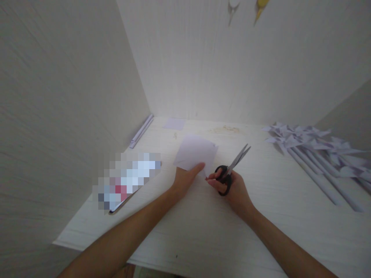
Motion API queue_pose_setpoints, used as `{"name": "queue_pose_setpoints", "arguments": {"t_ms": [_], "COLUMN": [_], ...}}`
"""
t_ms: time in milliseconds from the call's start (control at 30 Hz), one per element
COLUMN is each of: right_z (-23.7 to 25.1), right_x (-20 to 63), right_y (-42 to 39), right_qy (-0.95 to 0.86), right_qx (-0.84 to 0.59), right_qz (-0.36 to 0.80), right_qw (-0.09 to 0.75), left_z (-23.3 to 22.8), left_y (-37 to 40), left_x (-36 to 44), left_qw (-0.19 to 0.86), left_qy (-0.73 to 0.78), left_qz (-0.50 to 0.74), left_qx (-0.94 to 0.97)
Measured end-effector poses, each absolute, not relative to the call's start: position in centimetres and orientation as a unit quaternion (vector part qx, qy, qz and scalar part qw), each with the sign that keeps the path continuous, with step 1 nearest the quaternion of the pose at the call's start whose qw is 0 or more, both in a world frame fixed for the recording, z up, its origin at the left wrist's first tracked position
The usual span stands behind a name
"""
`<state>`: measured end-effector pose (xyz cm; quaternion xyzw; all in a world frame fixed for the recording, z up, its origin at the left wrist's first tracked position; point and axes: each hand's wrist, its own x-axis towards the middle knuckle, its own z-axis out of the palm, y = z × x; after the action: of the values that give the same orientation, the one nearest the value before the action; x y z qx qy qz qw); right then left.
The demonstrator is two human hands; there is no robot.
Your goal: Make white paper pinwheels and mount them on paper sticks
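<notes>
A white square of paper [196, 151] is held up above the table by my left hand [185, 179], the thumb lying over its near edge and the other fingers hidden beneath. Black-handled scissors [238, 157] hang on the fingers of my right hand [238, 193], blades slightly apart and pointing away to the upper right, clear of the paper. The thumb and a fingertip of that same hand come together at the paper's near right corner. Whether they pinch it or only touch it is hard to see.
Paper pinwheels [307, 135] with rolled paper sticks [321, 173] lie piled at the right. A lit, pixelated phone [136, 177] rests at the left. Behind are paper rolls [142, 131] and a flat paper piece [174, 123]. Walls [203, 69] enclose the table's back and sides.
</notes>
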<state>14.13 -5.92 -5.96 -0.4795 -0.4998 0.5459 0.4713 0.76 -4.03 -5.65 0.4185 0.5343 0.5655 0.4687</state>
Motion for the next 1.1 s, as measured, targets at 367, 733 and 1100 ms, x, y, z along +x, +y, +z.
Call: {"name": "queue_pose_setpoints", "arguments": {"t_ms": [367, 733, 1100], "right_z": [-6.2, -5.6, -5.6], "right_x": [14.1, 13.9, 13.8], "right_y": [-5.8, -5.9, -5.9], "right_qy": [-0.468, -0.486, -0.484], "right_qx": [-0.491, -0.517, -0.527], "right_qz": [0.534, 0.497, 0.47], "right_qw": [0.506, 0.499, 0.516], "left_z": [-5.1, -5.0, -5.2], "left_y": [-4.6, -4.8, -5.1], "left_x": [1.1, 1.2, 1.4], "left_qw": [0.462, 0.481, 0.489], "left_qy": [0.542, 0.537, 0.535], "left_qz": [0.532, 0.534, 0.499], "left_qx": [0.457, 0.442, 0.476]}}
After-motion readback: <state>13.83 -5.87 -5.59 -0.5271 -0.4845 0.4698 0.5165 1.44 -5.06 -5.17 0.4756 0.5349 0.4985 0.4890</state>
